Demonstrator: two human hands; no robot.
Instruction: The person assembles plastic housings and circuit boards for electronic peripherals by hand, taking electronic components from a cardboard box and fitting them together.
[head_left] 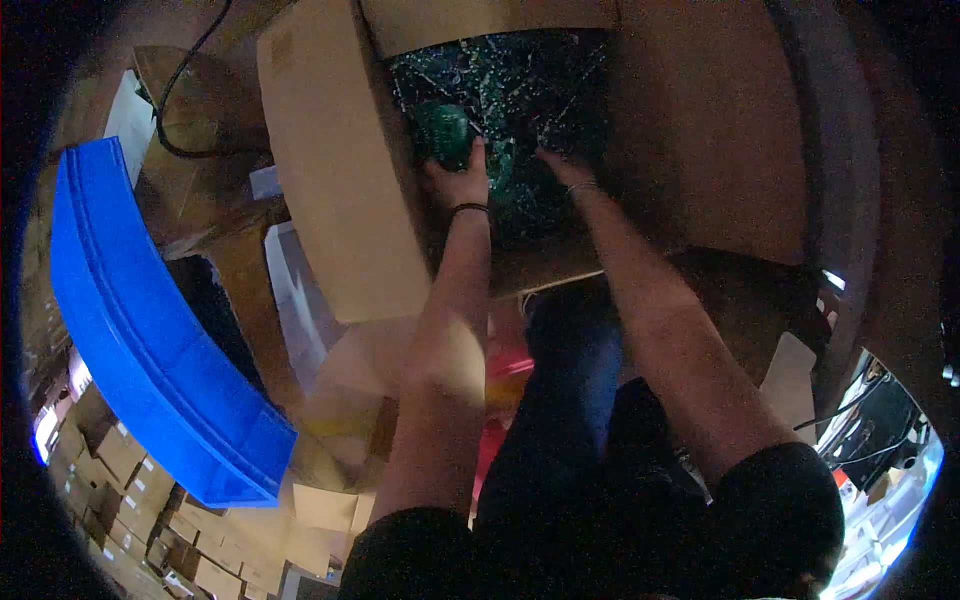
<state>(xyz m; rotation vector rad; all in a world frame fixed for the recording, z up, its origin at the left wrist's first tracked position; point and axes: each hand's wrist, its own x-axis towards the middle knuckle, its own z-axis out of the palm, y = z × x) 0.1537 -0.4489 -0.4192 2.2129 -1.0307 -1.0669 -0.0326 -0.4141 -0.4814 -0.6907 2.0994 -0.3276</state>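
Note:
An open cardboard box (345, 190) stands in front of me, and both my arms reach into it. Inside is a dark, glinting jumble (505, 80) of greenish, clear-looking pieces, too dim to name. My left hand (460, 183) is closed around the near side of a green, rounded, ribbed object (443, 128), thumb on its right and the other fingers partly hidden by it. My right hand (568, 172) reaches into the right part of the box, close to the shiny pieces. Its fingertips are lost in shadow, so whether they grip anything does not show.
A long bright blue plastic bin (170, 330) lies to my left. A black cable (175, 150) hangs at the upper left, near more cardboard. Many stacked cartons (125, 470) fill the lower left. Cluttered dark and white items (880, 430) sit at the far right.

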